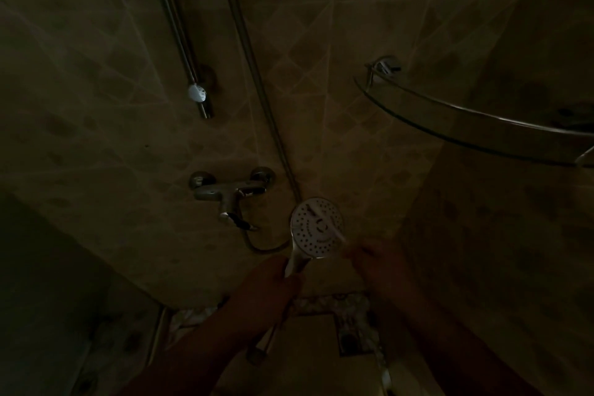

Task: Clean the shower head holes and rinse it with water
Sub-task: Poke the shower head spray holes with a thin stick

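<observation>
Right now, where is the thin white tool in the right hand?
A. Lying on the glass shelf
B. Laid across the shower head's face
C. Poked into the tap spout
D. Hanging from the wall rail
B: the right hand holds the thin white tool slanting across the holed face of the shower head, while the left hand grips its handle.

Right hand [374, 255] blurred; its thin white tool [324, 221] unidentifiable.
</observation>
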